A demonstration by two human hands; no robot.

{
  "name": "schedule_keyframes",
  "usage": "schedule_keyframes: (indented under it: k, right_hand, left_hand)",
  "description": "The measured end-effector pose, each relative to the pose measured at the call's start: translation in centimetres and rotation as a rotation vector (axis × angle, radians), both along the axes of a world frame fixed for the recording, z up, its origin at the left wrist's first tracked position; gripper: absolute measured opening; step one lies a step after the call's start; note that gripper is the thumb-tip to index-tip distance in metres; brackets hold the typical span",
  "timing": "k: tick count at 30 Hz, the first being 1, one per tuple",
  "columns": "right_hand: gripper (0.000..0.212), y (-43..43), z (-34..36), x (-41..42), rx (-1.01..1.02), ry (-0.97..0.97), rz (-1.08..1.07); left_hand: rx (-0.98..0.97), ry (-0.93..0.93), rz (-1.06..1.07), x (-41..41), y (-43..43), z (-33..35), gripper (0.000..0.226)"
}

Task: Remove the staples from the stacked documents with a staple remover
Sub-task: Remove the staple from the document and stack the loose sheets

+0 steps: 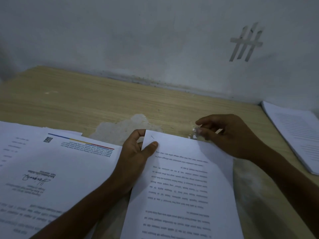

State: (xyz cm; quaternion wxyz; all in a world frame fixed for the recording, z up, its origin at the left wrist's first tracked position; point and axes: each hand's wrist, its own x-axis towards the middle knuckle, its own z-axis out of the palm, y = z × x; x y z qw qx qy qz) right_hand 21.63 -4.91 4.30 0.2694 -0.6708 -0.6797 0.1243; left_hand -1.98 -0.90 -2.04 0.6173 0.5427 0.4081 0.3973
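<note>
Closest to me, the stapled document lies on the desk, its far corner pinched between thumb and forefinger of the left hand, with 1 staple just above the thumb. Right of that corner, the right hand pinches a small shiny object, too blurred to call a staple remover. A skewed pull could tear the corner. Both forearms and the page's near edge are cut off.

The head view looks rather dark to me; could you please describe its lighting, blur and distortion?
Head view: dim, bluish, no glare; the right hand and the shiny object it pinches are blurred; the staple in the document the left hand pinches is distinct; the table edge bows, wide-angle distortion.
</note>
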Motion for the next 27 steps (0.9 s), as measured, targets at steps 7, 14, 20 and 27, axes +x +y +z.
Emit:
schedule_keyframes:
  k: [7, 14, 20, 27]
  right_hand:
    - [0.028, -0.5, 0.1, 5.4, -0.056, -0.139, -0.158]
    - [0.049, -1.2, -1.6, 8.3, -0.204, -0.191, -0.223]
    - [0.055, -1.4, -2.2, 8.7, -0.318, -0.18, -0.164]
    - [0.039, -1.8, -2.9, 8.5, -0.319, -0.226, -0.097]
  left_hand:
    - [0.006, -0.002, -0.005, 0.1, -0.1, 0.0, 0.019]
    - [0.021, 0.04, 0.002, 0.3, -0.2, 0.1, 0.02]
    - [0.043, 0.079, 0.005, 0.4, -0.2, 0.0, 0.022]
    - [0.015, -0.006, 0.033, 0.5, -0.4, 0.1, 0.013]
